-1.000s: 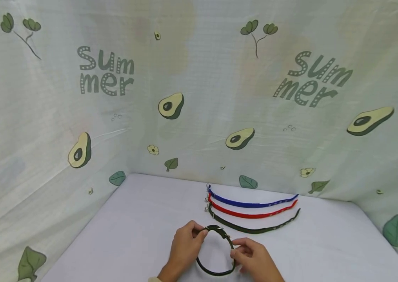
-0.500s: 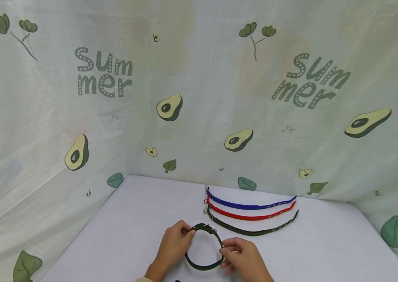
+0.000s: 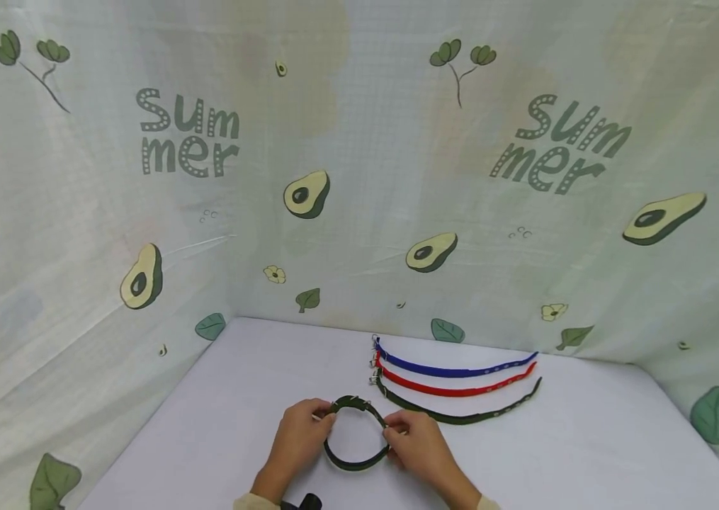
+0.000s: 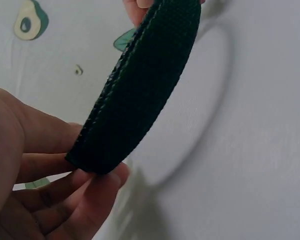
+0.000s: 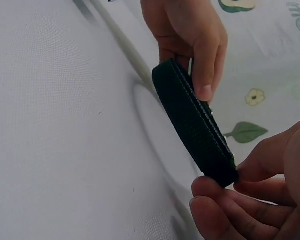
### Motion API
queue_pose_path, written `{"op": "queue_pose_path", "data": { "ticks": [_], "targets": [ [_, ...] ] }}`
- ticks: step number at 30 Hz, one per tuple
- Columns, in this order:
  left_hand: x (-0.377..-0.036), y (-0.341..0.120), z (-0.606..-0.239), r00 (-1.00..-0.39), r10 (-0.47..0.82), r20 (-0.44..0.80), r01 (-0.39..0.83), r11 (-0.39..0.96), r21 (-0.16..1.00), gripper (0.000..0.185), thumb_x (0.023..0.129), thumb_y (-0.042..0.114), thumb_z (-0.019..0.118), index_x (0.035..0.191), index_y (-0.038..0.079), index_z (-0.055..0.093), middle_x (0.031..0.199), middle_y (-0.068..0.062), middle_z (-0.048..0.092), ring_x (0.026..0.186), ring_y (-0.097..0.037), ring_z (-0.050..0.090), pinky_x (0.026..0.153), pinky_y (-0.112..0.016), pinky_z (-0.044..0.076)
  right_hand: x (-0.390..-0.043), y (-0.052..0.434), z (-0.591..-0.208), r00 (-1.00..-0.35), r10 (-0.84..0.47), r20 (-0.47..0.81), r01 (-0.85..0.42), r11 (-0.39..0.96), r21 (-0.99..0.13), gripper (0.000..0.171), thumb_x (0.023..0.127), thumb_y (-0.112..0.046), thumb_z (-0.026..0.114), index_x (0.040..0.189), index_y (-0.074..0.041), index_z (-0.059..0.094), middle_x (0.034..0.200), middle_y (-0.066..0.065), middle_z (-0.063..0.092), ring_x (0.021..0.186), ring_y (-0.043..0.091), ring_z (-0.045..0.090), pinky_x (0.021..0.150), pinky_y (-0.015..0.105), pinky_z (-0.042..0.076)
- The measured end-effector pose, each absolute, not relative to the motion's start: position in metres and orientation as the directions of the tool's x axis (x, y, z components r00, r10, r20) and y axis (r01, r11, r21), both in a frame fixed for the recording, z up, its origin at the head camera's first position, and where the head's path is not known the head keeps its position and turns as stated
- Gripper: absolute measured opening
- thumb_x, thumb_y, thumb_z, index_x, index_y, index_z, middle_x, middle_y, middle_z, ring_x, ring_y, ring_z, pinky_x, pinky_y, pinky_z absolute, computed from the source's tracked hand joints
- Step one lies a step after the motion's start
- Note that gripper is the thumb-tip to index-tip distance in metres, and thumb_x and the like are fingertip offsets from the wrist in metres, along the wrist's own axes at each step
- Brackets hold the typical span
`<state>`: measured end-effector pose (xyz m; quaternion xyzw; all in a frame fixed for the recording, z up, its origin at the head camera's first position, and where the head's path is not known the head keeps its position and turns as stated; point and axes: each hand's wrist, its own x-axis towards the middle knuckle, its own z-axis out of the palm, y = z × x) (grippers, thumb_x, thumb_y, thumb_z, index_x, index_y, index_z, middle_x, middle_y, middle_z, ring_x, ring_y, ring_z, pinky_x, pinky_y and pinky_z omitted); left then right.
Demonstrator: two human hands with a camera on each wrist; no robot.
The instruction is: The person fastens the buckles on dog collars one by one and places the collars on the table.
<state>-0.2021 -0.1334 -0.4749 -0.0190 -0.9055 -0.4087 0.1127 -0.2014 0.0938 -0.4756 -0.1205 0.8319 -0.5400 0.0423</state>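
A dark green collar [image 3: 357,465] is fastened into a round loop, its metal buckle parts on the upper right of the ring in the head view. My left hand [image 3: 295,432] pinches the loop at its upper left between thumb and fingers. On the opposite side my right hand [image 3: 419,443] grips the band with its fingertips. Seen from the left wrist, the woven band [image 4: 140,90] runs up from my left fingers and casts a ring-shaped shadow on the white surface. The right wrist view shows the same band [image 5: 195,130] stretched between both hands.
Beyond the hands, a blue collar [image 3: 436,370], a red collar [image 3: 445,390] and a second dark green collar [image 3: 455,419] lie unfastened in a row on the white table [image 3: 231,397]. A printed cloth [image 3: 359,142] hangs behind and to the sides.
Both hands have moved left and slightly farther away with the looped collar between them. A black object has come into view by my left wrist. The three lying collars stay put.
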Motion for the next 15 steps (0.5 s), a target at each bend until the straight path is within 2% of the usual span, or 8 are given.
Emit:
{"op": "queue_pose_path", "data": {
  "ticks": [7, 15],
  "targets": [
    [-0.203, -0.144, -0.474, -0.981, -0.104, 0.167, 0.052, 0.684, 0.728, 0.021, 0.085, 0.012, 0.077, 0.104, 0.003, 0.075, 0.086, 0.001, 0.069, 0.078, -0.013, 0.063, 0.065, -0.031, 0.053, -0.209, 0.08, -0.484, -0.956, -0.274, 0.101, -0.2, 0.363, -0.91, 0.018, 0.089, -0.004, 0.066, 0.103, 0.004, 0.071, 0.079, 0.004, 0.065, 0.055, 0.015, 0.062, 0.047, 0.028, 0.052],
    [-0.208, -0.146, -0.48, -0.967, -0.138, 0.212, 0.049, 0.718, 0.694, 0.018, 0.084, 0.011, 0.075, 0.101, 0.003, 0.076, 0.081, 0.001, 0.063, 0.073, -0.012, 0.057, 0.061, -0.028, 0.049, -0.218, 0.075, -0.482, -0.958, -0.273, 0.091, -0.195, 0.384, -0.902, 0.016, 0.091, -0.004, 0.063, 0.103, 0.002, 0.071, 0.081, 0.004, 0.063, 0.057, 0.016, 0.062, 0.049, 0.03, 0.053]
  ]
}}
